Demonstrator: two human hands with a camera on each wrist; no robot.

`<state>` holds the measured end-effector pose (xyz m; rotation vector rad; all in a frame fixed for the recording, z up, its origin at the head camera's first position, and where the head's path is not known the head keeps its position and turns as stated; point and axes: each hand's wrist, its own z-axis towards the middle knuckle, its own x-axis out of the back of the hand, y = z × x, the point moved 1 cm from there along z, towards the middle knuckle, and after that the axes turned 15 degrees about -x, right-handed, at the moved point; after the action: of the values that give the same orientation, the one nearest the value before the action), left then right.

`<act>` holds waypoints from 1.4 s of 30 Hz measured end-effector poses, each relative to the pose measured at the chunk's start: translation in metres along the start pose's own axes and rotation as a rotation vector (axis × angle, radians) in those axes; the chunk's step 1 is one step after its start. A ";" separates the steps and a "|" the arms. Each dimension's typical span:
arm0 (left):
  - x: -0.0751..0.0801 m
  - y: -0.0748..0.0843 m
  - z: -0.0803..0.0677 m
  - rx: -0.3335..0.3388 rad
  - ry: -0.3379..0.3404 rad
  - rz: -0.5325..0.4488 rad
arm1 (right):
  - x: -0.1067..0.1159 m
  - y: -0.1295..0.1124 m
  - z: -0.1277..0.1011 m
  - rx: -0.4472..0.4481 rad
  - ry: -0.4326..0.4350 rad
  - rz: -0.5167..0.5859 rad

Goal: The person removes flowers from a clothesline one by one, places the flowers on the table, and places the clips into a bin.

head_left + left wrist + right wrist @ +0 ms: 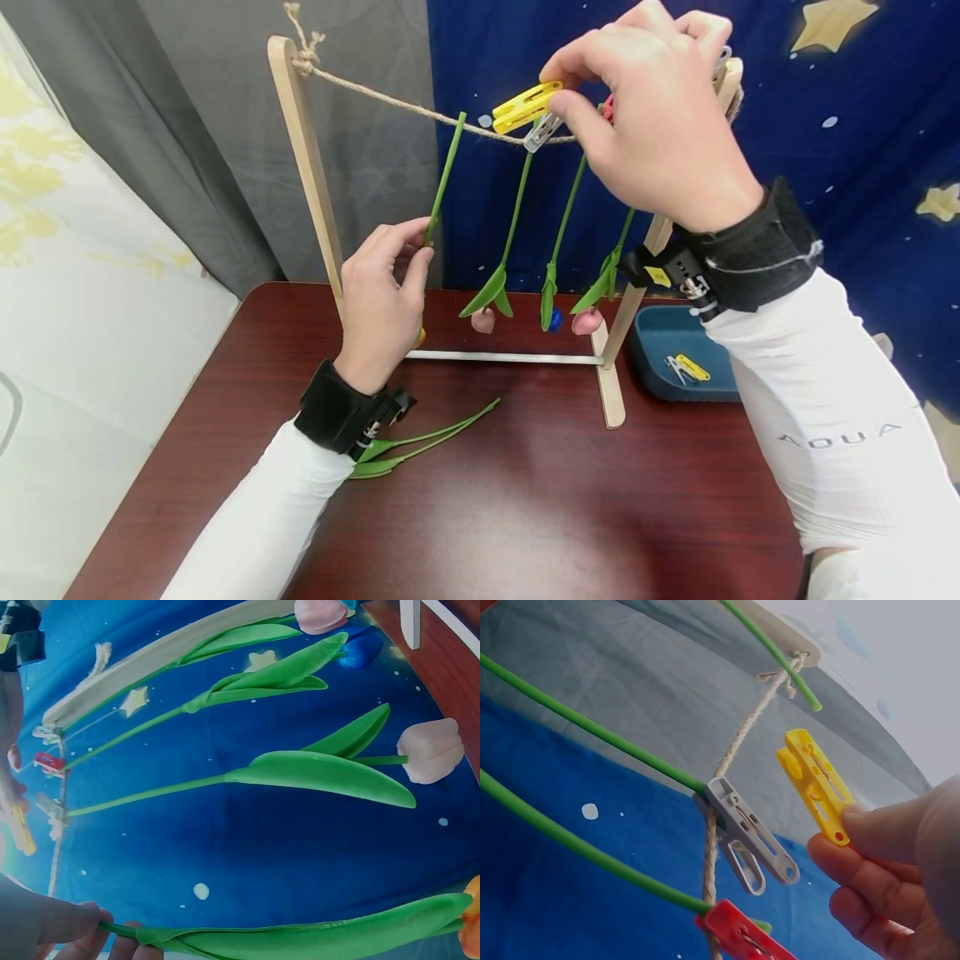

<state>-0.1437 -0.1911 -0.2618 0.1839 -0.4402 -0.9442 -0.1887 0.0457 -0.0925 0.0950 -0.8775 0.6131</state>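
A wooden rack (307,175) carries a rope (390,100) from which three artificial tulips hang head down. My left hand (418,248) pinches the green stem (446,167) of another tulip and holds its tip up at the rope; its orange bloom (472,915) hangs low. My right hand (558,90) pinches a yellow clothespin (525,106) just above the rope, left of a grey clothespin (746,836) that clamps one stem. A red clothespin (742,937) grips the stem beside it. In the right wrist view the yellow clothespin (814,784) is apart from the rope (735,750).
Loose green stems (427,437) lie on the dark red table (540,500) by my left wrist. A blue tray (660,333) holding spare clothespins (686,367) sits right of the rack's foot. A starry blue cloth hangs behind, with a grey curtain to its left.
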 end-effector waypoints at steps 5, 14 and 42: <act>0.010 0.010 -0.003 -0.048 -0.029 0.028 | 0.007 0.004 -0.017 0.038 0.052 0.023; 0.024 0.028 -0.015 -0.088 -0.087 0.075 | 0.013 0.019 -0.057 0.018 0.116 0.079; 0.049 0.025 -0.099 -0.254 -0.418 0.289 | -0.012 0.132 -0.168 -0.445 0.066 0.078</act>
<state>-0.0561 -0.2202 -0.3281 -0.3082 -0.7044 -0.7425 -0.1494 0.2031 -0.2322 -0.3605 -0.9379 0.4785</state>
